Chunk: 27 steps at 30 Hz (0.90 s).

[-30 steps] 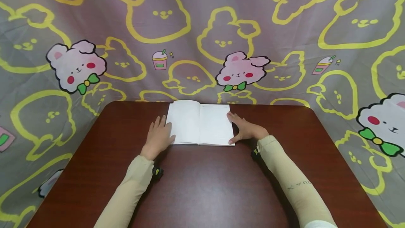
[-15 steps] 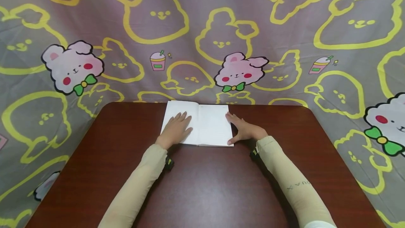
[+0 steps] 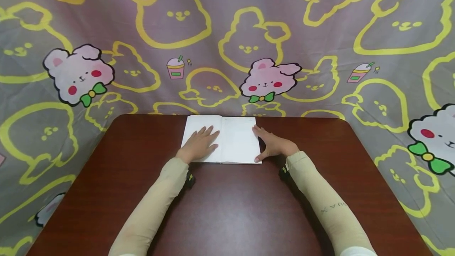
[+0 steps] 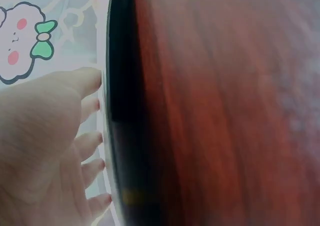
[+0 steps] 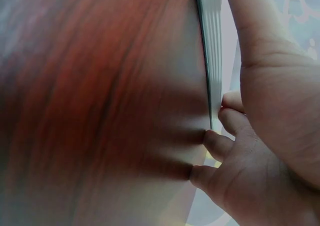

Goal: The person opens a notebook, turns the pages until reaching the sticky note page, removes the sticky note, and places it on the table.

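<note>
An open book [image 3: 239, 139] with white pages lies flat at the far side of the table, its spine near the middle. My left hand [image 3: 200, 144] rests on the left page with fingers spread and straight. In the left wrist view, the fingertips [image 4: 101, 165] press along the page surface. At the right edge of the book is my right hand [image 3: 275, 144], thumb at the lower corner and fingers along the upper part of that edge. The right wrist view shows the page stack [image 5: 214, 51] side-on, with some fingertips [image 5: 202, 175] down on the table beside it.
The dark red-brown wooden table [image 3: 227, 208] has rounded far corners. A patterned curtain [image 3: 199, 19] with cartoon rabbits hangs right behind the table and along both sides. A black wrist strap [image 3: 190, 179] sits on the left wrist.
My left hand has moved right from the book's left edge onto the left page, which now lies flatter. My right hand has stayed at the right edge.
</note>
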Motion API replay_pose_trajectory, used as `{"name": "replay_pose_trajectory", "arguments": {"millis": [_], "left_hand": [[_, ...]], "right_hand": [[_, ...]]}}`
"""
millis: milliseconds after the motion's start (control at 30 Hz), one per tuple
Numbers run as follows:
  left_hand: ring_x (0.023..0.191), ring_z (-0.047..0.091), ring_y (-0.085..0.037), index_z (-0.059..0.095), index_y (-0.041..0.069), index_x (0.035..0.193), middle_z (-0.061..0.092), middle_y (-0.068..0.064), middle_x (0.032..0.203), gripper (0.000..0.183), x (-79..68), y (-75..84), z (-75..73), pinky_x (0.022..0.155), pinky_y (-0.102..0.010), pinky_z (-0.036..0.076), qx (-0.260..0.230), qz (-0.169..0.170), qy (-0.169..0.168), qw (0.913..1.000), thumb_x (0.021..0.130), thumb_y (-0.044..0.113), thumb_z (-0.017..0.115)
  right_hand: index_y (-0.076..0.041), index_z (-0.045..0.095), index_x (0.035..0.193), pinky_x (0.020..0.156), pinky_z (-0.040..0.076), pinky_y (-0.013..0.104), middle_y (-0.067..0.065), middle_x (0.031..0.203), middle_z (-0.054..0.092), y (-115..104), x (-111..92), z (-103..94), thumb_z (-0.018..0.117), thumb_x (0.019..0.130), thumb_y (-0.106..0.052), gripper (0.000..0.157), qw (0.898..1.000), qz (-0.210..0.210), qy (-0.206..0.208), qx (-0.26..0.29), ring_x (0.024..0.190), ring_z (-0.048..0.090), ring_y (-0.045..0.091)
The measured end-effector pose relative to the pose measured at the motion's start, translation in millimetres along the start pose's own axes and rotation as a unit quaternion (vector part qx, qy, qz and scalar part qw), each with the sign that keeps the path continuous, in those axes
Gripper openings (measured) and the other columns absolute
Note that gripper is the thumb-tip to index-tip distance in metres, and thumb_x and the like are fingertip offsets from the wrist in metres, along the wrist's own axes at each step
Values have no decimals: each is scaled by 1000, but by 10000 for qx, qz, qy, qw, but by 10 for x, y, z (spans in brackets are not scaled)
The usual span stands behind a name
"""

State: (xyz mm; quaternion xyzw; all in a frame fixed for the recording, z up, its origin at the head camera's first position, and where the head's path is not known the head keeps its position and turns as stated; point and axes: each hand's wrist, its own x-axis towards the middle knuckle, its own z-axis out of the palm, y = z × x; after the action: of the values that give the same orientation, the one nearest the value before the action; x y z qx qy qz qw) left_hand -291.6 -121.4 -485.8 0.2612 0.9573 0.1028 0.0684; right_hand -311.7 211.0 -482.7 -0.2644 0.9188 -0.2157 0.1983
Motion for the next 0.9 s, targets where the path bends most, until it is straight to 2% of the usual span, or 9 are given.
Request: {"name": "replay_pose_trajectory", "arguments": {"millis": [233, 633, 900], "left_hand": [[154, 16, -45, 24, 15, 163, 14, -18, 169, 62, -28, -33, -17, 121, -66, 17, -218, 8, -350, 9991, 109, 42, 39], [155, 12, -43, 20, 16, 164, 12, -17, 170, 64, -24, -33, -6, 122, -65, 13, -424, -102, -529, 9976, 109, 42, 41], [156, 10, -42, 20, 16, 164, 10, -16, 170, 66, -77, -2, 4, 123, -64, 11, -574, -188, -563, 9966, 108, 41, 44]], "right_hand": [[-2, 4, 163, 123, 10, 65, 17, 171, 0, -23, -2, 3, 91, 70, -48, 135, 10000, 6, -23, -8, 157, 0, 37], [2, 7, 162, 121, 11, 67, 20, 170, 2, -63, -33, -20, 91, 72, -45, 132, 9999, -108, 26, 37, 156, 2, 42], [2, 9, 162, 121, 13, 67, 22, 170, 4, -65, -44, -34, 92, 71, -44, 131, 9999, -167, 28, 12, 156, 4, 43]]}}
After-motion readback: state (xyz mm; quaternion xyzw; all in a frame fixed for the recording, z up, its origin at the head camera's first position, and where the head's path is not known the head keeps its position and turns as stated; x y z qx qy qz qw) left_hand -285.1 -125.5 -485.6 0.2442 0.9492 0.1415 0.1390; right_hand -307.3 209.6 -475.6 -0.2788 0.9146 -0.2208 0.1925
